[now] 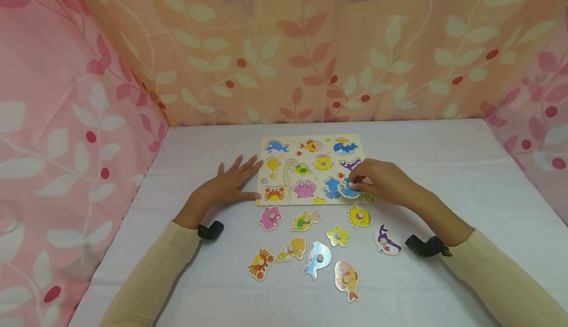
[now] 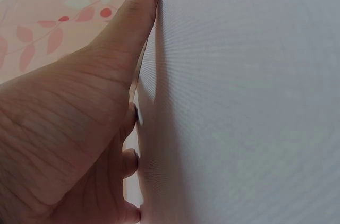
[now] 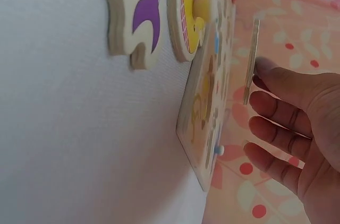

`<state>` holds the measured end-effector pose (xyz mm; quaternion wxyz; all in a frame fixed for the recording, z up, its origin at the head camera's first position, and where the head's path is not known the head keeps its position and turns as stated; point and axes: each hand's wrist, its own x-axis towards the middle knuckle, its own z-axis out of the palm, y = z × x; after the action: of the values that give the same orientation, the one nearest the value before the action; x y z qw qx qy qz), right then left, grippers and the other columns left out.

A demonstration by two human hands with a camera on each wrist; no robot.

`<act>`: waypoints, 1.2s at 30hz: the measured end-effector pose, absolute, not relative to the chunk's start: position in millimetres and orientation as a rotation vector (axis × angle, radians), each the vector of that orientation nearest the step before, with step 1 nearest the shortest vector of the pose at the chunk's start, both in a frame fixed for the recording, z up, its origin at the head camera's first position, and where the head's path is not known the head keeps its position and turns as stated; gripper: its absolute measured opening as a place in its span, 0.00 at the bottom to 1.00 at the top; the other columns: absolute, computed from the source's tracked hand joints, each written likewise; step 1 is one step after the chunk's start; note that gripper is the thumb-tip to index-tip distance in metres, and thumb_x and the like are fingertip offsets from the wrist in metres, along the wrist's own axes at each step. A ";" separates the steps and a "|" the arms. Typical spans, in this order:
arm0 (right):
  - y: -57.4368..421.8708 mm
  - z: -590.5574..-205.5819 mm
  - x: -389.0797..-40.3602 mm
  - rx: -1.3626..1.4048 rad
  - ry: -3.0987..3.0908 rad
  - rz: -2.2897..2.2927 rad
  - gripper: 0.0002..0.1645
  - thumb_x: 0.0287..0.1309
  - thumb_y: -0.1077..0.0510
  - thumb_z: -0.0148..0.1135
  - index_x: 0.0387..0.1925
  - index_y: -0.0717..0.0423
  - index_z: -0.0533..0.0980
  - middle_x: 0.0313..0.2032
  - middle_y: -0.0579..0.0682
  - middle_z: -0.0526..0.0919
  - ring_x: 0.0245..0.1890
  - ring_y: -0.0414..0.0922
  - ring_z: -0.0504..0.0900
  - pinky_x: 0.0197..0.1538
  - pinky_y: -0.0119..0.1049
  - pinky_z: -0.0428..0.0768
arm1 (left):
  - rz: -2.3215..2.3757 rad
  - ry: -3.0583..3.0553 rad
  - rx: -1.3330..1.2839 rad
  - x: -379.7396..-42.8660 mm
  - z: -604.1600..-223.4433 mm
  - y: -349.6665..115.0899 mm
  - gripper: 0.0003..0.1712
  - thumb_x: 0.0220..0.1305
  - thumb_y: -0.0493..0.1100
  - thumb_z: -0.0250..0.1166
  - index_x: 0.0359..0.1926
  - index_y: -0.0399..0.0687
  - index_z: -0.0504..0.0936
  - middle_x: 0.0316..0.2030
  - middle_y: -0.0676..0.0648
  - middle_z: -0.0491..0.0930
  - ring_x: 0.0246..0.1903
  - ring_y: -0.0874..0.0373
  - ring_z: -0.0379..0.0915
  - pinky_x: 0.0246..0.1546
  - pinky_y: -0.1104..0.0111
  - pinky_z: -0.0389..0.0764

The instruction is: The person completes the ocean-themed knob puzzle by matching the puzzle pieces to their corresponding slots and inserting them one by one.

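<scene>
A wooden sea-animal puzzle board (image 1: 327,151) lies flat on the white cloth. My right hand (image 1: 381,181) pinches a blue squid puzzle piece (image 1: 349,189) over the board's lower right, beside the printed blue squid shape. In the right wrist view the squid piece (image 3: 252,59) appears edge-on, lifted off the board; the pinched knob is mostly hidden by the fingers. At the board's left edge, my left hand (image 1: 228,184) rests with fingers spread, thumb at the lower left corner. A blue whale piece (image 1: 345,147) sits in the top right recess.
Several loose knobbed pieces lie in front of the board, among them a pink shell (image 1: 270,218), a turtle (image 1: 306,220), a yellow octopus (image 1: 359,216), a starfish (image 1: 338,236), a crab (image 1: 260,264) and a purple piece (image 1: 387,240). Patterned curtains (image 1: 310,70) stand behind and beside the table.
</scene>
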<state>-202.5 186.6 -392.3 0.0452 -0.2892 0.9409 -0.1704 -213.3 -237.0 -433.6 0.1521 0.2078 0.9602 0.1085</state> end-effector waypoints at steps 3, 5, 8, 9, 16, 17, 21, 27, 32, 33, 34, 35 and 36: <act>181.9 -394.9 -207.6 -0.909 2.855 -0.492 0.11 0.59 0.54 0.74 0.44 0.49 0.87 0.41 0.44 0.85 0.48 0.47 0.83 0.54 0.48 0.83 | 0.311 2.758 0.593 -213.1 -432.6 -236.3 0.59 0.60 0.74 0.63 0.82 0.67 0.41 0.82 0.52 0.35 0.79 0.40 0.24 0.68 0.29 0.30; 178.4 -396.6 -211.0 -0.942 2.841 -0.471 0.12 0.60 0.53 0.74 0.45 0.48 0.87 0.42 0.44 0.86 0.50 0.47 0.83 0.55 0.48 0.82 | 0.317 2.761 0.595 -213.0 -432.2 -236.0 0.60 0.60 0.74 0.64 0.82 0.66 0.42 0.82 0.51 0.36 0.79 0.39 0.25 0.68 0.29 0.30; 172.9 -398.6 -215.8 -0.999 2.827 -0.442 0.12 0.59 0.52 0.74 0.45 0.47 0.87 0.41 0.43 0.85 0.47 0.45 0.82 0.53 0.46 0.83 | 0.315 2.762 0.593 -213.3 -432.9 -236.6 0.60 0.59 0.74 0.64 0.82 0.65 0.42 0.82 0.50 0.36 0.79 0.38 0.25 0.67 0.29 0.30; 171.1 -399.1 -217.3 -1.020 2.822 -0.433 0.12 0.59 0.52 0.74 0.45 0.47 0.87 0.40 0.42 0.85 0.45 0.44 0.82 0.52 0.45 0.83 | 0.314 2.761 0.592 -213.4 -433.2 -237.0 0.60 0.59 0.74 0.64 0.82 0.66 0.42 0.82 0.50 0.36 0.79 0.38 0.25 0.67 0.29 0.30; 161.3 -403.2 -227.9 -1.122 2.774 -0.429 0.07 0.60 0.52 0.73 0.41 0.43 0.87 0.36 0.37 0.84 0.40 0.39 0.80 0.51 0.41 0.83 | 0.307 2.756 0.591 -214.1 -435.7 -238.6 0.60 0.60 0.75 0.63 0.82 0.68 0.40 0.82 0.52 0.34 0.79 0.40 0.24 0.68 0.30 0.29; 160.0 -403.9 -229.2 -1.132 2.771 -0.425 0.07 0.61 0.52 0.73 0.41 0.42 0.87 0.35 0.36 0.84 0.40 0.39 0.79 0.52 0.40 0.83 | 0.310 2.756 0.591 -214.2 -435.7 -238.6 0.60 0.60 0.75 0.63 0.82 0.68 0.40 0.82 0.52 0.34 0.79 0.40 0.24 0.68 0.30 0.29; 156.1 -406.6 -232.4 -1.167 2.761 -0.411 0.07 0.61 0.51 0.72 0.41 0.42 0.87 0.36 0.35 0.85 0.40 0.39 0.80 0.52 0.39 0.82 | 0.304 2.758 0.593 -214.6 -435.4 -238.5 0.60 0.59 0.76 0.62 0.82 0.69 0.40 0.81 0.53 0.34 0.79 0.40 0.23 0.68 0.30 0.29; 152.4 -406.6 -232.9 -1.196 2.755 -0.407 0.08 0.60 0.53 0.73 0.42 0.44 0.87 0.37 0.38 0.86 0.42 0.41 0.81 0.53 0.41 0.82 | 0.313 2.762 0.596 -215.0 -435.5 -237.7 0.60 0.59 0.76 0.63 0.82 0.69 0.41 0.81 0.53 0.35 0.79 0.40 0.24 0.68 0.29 0.29; 150.2 -405.3 -233.0 -1.210 2.753 -0.398 0.07 0.60 0.55 0.73 0.41 0.45 0.87 0.36 0.37 0.86 0.38 0.39 0.78 0.49 0.38 0.82 | 0.321 2.765 0.596 -215.7 -437.4 -238.5 0.60 0.58 0.77 0.61 0.82 0.70 0.40 0.81 0.54 0.35 0.79 0.42 0.23 0.68 0.29 0.29; 149.7 -405.1 -233.1 -1.209 2.752 -0.395 0.07 0.60 0.55 0.73 0.41 0.45 0.87 0.36 0.37 0.86 0.38 0.39 0.78 0.49 0.38 0.82 | 0.323 2.766 0.595 -215.9 -438.0 -238.8 0.60 0.58 0.77 0.61 0.82 0.71 0.40 0.81 0.54 0.35 0.79 0.42 0.23 0.68 0.30 0.29; 149.2 -404.9 -233.2 -1.208 2.750 -0.393 0.08 0.60 0.55 0.73 0.41 0.44 0.87 0.36 0.37 0.86 0.38 0.39 0.78 0.48 0.38 0.82 | 0.325 2.766 0.596 -215.9 -438.2 -239.2 0.60 0.58 0.78 0.61 0.82 0.71 0.40 0.82 0.54 0.35 0.79 0.42 0.23 0.68 0.29 0.29; 148.7 -404.8 -233.3 -1.202 2.749 -0.391 0.08 0.60 0.55 0.73 0.42 0.44 0.88 0.36 0.37 0.86 0.38 0.39 0.78 0.48 0.38 0.82 | 0.330 2.766 0.596 -216.0 -438.4 -239.3 0.60 0.58 0.78 0.61 0.82 0.71 0.40 0.81 0.54 0.35 0.79 0.42 0.23 0.68 0.29 0.29; 148.1 -404.7 -233.6 -1.196 2.747 -0.390 0.08 0.60 0.55 0.73 0.42 0.44 0.88 0.37 0.37 0.86 0.38 0.39 0.78 0.49 0.38 0.82 | 0.332 2.766 0.596 -216.2 -438.4 -239.5 0.60 0.58 0.78 0.61 0.82 0.71 0.40 0.82 0.54 0.35 0.79 0.42 0.23 0.68 0.29 0.29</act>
<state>-233.6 148.1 -404.7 0.0603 -0.3951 0.9076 -0.1288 -216.2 -239.5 -438.4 0.1458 0.2068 0.9606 0.1153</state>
